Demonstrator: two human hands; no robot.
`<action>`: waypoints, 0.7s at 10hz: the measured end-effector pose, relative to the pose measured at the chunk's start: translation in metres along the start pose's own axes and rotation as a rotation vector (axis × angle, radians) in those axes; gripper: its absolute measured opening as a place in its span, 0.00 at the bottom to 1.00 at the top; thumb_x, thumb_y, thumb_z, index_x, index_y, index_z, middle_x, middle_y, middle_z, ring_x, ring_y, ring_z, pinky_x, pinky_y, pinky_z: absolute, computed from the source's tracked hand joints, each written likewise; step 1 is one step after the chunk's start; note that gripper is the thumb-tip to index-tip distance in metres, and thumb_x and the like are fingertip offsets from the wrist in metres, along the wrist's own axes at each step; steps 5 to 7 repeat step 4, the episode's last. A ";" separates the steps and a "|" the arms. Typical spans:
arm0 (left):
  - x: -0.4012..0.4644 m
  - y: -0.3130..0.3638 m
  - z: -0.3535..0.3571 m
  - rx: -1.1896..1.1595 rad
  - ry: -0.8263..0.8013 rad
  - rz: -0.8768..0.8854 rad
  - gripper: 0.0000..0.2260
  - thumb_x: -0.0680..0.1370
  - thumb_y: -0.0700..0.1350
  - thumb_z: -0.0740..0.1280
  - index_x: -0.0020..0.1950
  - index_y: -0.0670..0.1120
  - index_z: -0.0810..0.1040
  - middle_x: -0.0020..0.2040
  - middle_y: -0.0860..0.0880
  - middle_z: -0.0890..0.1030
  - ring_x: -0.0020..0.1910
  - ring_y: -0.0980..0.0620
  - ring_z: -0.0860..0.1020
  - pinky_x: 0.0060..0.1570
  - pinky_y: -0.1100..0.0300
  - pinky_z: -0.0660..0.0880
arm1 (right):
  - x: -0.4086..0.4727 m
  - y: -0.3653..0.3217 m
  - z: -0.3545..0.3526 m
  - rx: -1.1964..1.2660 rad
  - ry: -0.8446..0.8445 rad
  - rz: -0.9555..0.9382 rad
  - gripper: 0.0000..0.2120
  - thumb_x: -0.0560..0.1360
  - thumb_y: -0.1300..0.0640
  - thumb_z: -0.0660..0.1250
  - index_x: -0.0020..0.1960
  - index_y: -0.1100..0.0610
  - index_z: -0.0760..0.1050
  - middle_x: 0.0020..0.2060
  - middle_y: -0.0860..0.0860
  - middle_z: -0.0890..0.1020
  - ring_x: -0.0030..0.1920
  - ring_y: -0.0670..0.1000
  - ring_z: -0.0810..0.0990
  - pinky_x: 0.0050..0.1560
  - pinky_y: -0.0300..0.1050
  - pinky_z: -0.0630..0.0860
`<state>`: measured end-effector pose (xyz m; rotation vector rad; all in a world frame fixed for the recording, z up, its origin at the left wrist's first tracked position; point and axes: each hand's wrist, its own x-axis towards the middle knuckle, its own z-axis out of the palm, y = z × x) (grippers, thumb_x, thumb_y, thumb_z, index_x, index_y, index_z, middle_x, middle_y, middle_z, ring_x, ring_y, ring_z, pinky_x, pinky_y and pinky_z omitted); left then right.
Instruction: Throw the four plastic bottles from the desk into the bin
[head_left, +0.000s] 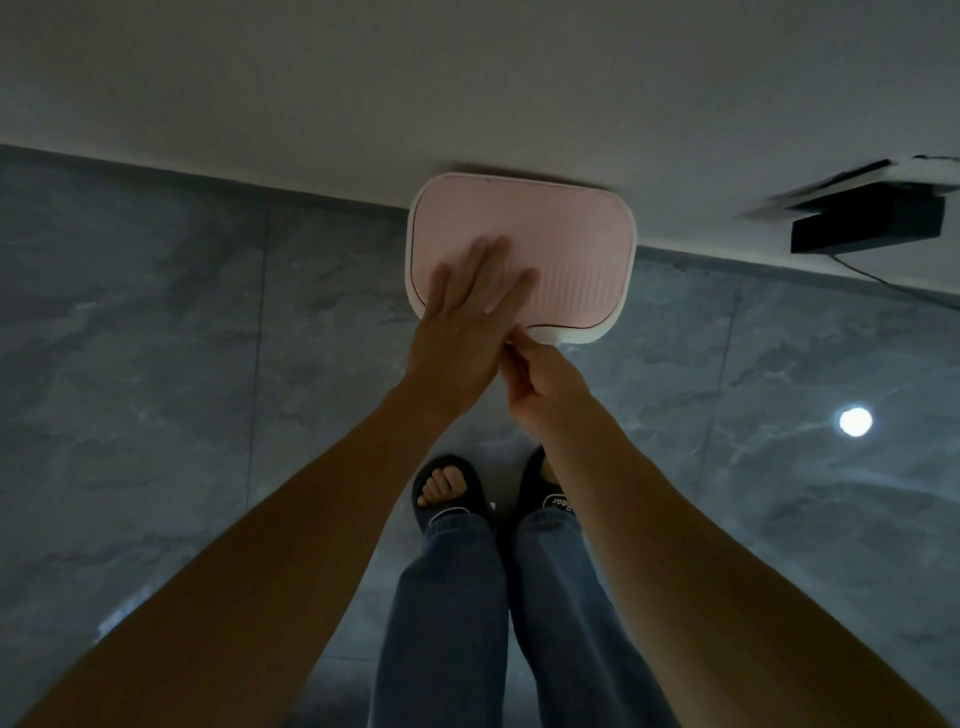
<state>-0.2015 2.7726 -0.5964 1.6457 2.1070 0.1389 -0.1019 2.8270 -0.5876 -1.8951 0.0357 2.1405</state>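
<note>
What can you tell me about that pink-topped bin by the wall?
The bin stands on the grey tiled floor against the pale wall. Its rounded-rectangular lid is pink, faintly ribbed, set in a white rim, and looks like plastic. The lid appears closed. The left hand lies flat on the lid; the right hand pinches at its front edge.

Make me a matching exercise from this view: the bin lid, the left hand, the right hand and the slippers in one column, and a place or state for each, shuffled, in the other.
Things:
1. bin lid
2. left hand
3. right hand
4. slippers

Places or states:
A. fingers pinched at the lid's near edge
B. black, on the grey tiled floor
C. pink, closed, against the wall
D. flat, fingers spread on the lid

Pairs: 1-C, 2-D, 3-A, 4-B
</note>
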 end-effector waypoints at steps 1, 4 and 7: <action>0.001 -0.003 0.001 -0.014 0.003 -0.001 0.31 0.81 0.44 0.62 0.82 0.50 0.55 0.84 0.41 0.47 0.82 0.40 0.43 0.79 0.35 0.50 | 0.000 0.000 -0.002 -0.059 -0.026 -0.010 0.09 0.77 0.62 0.70 0.56 0.65 0.80 0.55 0.61 0.85 0.58 0.56 0.84 0.63 0.51 0.79; -0.045 0.023 -0.035 -0.321 0.025 -0.191 0.12 0.83 0.46 0.59 0.63 0.49 0.78 0.60 0.47 0.81 0.59 0.46 0.79 0.53 0.51 0.80 | -0.059 -0.002 -0.043 -0.451 0.052 -0.105 0.10 0.79 0.58 0.68 0.59 0.57 0.79 0.52 0.59 0.85 0.52 0.58 0.86 0.55 0.53 0.83; -0.045 0.023 -0.035 -0.321 0.025 -0.191 0.12 0.83 0.46 0.59 0.63 0.49 0.78 0.60 0.47 0.81 0.59 0.46 0.79 0.53 0.51 0.80 | -0.059 -0.002 -0.043 -0.451 0.052 -0.105 0.10 0.79 0.58 0.68 0.59 0.57 0.79 0.52 0.59 0.85 0.52 0.58 0.86 0.55 0.53 0.83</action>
